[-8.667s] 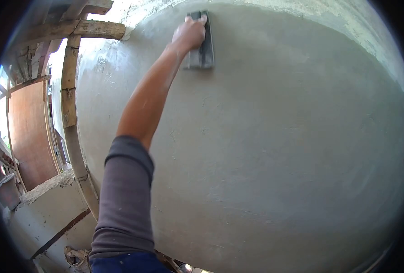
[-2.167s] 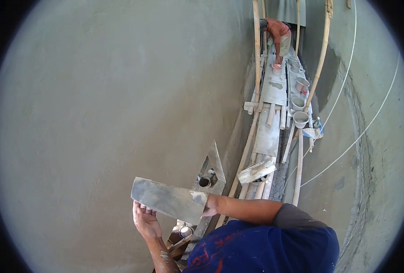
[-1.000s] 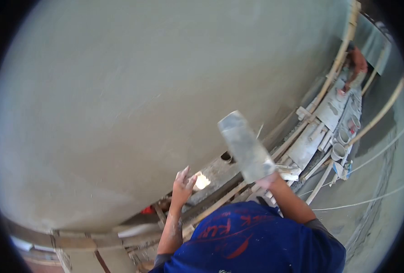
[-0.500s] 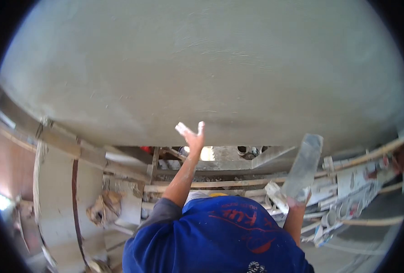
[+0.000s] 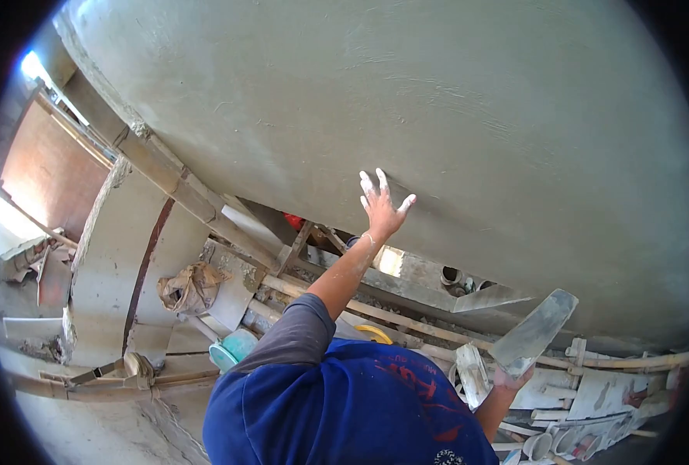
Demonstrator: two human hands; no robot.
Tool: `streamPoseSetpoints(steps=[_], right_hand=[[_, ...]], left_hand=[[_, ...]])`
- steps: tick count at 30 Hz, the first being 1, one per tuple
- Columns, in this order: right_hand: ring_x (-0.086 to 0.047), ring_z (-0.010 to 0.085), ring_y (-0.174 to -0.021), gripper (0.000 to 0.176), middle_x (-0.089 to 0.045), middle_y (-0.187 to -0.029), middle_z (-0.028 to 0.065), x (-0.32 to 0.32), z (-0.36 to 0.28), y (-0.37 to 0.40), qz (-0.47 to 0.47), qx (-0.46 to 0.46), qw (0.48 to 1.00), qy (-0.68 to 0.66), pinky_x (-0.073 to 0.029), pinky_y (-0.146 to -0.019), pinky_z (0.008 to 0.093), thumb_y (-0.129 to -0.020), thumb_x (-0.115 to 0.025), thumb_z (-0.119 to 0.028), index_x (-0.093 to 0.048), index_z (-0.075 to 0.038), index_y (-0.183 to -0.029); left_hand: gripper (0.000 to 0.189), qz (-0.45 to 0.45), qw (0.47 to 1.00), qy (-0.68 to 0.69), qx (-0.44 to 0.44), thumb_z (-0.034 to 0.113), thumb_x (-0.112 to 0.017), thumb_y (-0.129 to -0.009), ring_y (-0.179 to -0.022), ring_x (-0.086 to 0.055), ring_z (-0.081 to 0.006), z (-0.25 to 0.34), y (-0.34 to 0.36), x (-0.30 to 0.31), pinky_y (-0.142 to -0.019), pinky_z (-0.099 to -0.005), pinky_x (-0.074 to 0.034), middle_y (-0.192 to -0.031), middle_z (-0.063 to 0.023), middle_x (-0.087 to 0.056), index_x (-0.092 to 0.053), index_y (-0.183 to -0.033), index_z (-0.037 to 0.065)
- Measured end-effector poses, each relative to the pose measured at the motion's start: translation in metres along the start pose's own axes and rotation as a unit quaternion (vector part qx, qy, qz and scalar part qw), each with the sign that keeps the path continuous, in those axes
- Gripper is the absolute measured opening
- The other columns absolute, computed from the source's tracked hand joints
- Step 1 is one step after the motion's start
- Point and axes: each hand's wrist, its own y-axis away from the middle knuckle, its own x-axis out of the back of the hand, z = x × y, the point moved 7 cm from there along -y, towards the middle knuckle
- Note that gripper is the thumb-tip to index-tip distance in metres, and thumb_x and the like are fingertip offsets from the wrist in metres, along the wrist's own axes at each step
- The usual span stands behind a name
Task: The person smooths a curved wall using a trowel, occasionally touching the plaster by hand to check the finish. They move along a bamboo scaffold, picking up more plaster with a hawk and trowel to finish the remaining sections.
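A grey plastered wall (image 5: 321, 101) with fine trowel marks fills the upper part of the head view. My left hand (image 5: 383, 209) is raised at its lower part, fingers spread and whitened with plaster, fingertips right at the surface. Low on the right, my right hand (image 5: 513, 377) grips a plastering trowel (image 5: 537, 329), its long flat blade angled up and to the right. The trowel's handle is hidden. Beside that hand shows a whitish, plaster-smeared piece (image 5: 472, 373).
Bamboo poles (image 5: 406, 315) run below the wall. A crumpled sack (image 5: 192, 287) lies on the left near a turquoise bucket (image 5: 237, 346); a yellow rim (image 5: 373, 334) shows by my body. Through a gap below, a dark-mouthed bucket (image 5: 451, 276) is visible. Boards (image 5: 600, 394) lie at right.
The view has tilted and swung left, bringing the turquoise bucket into sight. My left hand has moved up over the wall and spread its fingers. The trowel appears lower and leans further right.
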Motion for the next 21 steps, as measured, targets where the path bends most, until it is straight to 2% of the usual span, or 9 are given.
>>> streamPoseSetpoints(steps=[3,6,9,10,13,18,21], right_hand=[[-0.051,0.0291,-0.126,0.054,-0.054,-0.136,0.0082,0.018,0.012,-0.007,0.004,-0.021,1.0,-0.005,-0.04,-0.106,0.0457,-0.094,-0.05,-0.04,-0.047,-0.01,-0.139],[-0.055,0.0283,-0.12,0.051,-0.056,-0.131,0.0104,0.029,0.024,-0.019,0.081,0.002,0.99,0.117,-0.043,-0.103,0.0444,-0.095,-0.05,-0.034,-0.047,-0.006,-0.137],[-0.06,0.0238,-0.107,0.048,-0.058,-0.121,0.013,0.011,0.047,-0.041,0.048,-0.001,0.984,0.172,-0.05,-0.091,0.0379,-0.091,-0.051,-0.021,-0.045,0.0,-0.133],[-0.059,0.0228,-0.104,0.05,-0.057,-0.117,0.0134,0.01,0.057,-0.045,0.079,0.0,0.982,0.173,-0.048,-0.09,0.0365,-0.087,-0.053,-0.017,-0.043,0.002,-0.133],[-0.055,0.0251,-0.114,0.051,-0.054,-0.124,0.0149,0.033,0.082,-0.053,0.017,0.051,0.975,0.215,-0.046,-0.096,0.0387,-0.09,-0.053,-0.019,-0.04,0.0,-0.136],[-0.054,0.0226,-0.107,0.053,-0.053,-0.118,0.0124,0.074,0.127,-0.058,0.037,0.083,0.961,0.26,-0.045,-0.093,0.0363,-0.086,-0.052,-0.017,-0.039,0.001,-0.134],[-0.051,0.0228,-0.104,0.052,-0.051,-0.114,0.014,0.092,0.151,-0.06,0.084,0.115,0.952,0.272,-0.041,-0.095,0.0345,-0.079,-0.051,-0.02,-0.043,0.004,-0.125]], left_hand=[[0.113,-0.008,1.0,-0.003,-0.027,0.061,-0.069,-0.079,-0.145,0.0,-0.0478,0.002,0.005,0.004,-0.11,-0.066,-0.014,-0.156,-0.0303,0.008,-0.003,-0.154,0.008],[0.112,-0.017,0.994,-0.044,-0.103,0.059,-0.068,-0.08,-0.146,0.001,-0.0463,0.0,0.013,0.004,-0.113,-0.0629,-0.011,-0.157,-0.0282,0.007,-0.004,-0.154,0.006],[0.111,-0.012,0.975,-0.087,-0.203,0.058,-0.069,-0.08,-0.146,0.001,-0.0459,-0.009,0.016,-0.006,-0.113,-0.0627,-0.01,-0.157,-0.0283,0.006,-0.005,-0.154,0.006],[0.11,-0.006,0.972,-0.092,-0.218,0.056,-0.07,-0.079,-0.146,0.0,-0.0466,-0.014,0.015,-0.01,-0.114,-0.0628,-0.009,-0.158,-0.0284,0.004,-0.007,-0.154,0.006],[0.109,0.021,0.963,-0.102,-0.247,0.056,-0.071,-0.079,-0.146,0.0,-0.0466,-0.02,0.012,-0.011,-0.114,-0.0624,-0.009,-0.158,-0.0283,0.003,-0.009,-0.154,0.007],[0.106,0.074,0.941,-0.134,-0.302,0.055,-0.071,-0.079,-0.147,-0.003,-0.0434,-0.031,0.014,-0.025,-0.114,-0.0616,-0.006,-0.158,-0.0273,-0.002,-0.013,-0.153,0.007],[0.104,0.105,0.93,-0.147,-0.319,0.055,-0.071,-0.079,-0.148,-0.005,-0.041,-0.036,0.014,-0.032,-0.114,-0.0594,-0.002,-0.158,-0.0267,-0.005,-0.016,-0.152,0.006]])
